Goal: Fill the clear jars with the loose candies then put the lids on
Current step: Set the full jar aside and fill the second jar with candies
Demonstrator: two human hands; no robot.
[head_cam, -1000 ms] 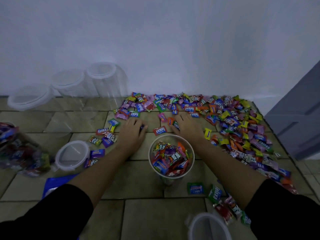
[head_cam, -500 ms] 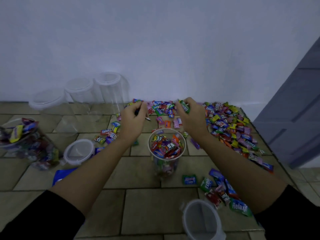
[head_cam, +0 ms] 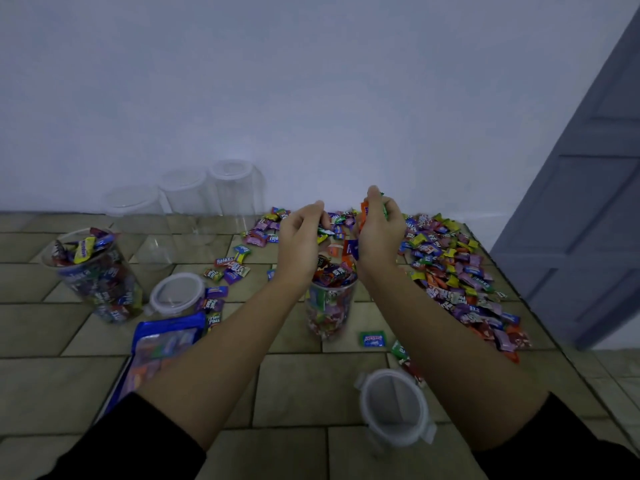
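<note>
A clear jar [head_cam: 330, 306], nearly full, stands upright on the tan tiled floor [head_cam: 294, 393]. Just above its mouth, the left hand [head_cam: 299, 237] and right hand [head_cam: 379, 233] are each curled round a few of the loose candies [head_cam: 457, 271], which spread across the floor to the right. One lid [head_cam: 394, 408] lies nearer, another lid [head_cam: 176, 294] to the left beside a filled jar [head_cam: 97, 275]. Three empty jars [head_cam: 188, 199] line the pale wall [head_cam: 311, 98]. A grey door [head_cam: 588, 202] stands at right.

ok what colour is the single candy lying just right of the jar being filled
Green wrapper with a red logo; the candy shows clearly in the head view.
</note>
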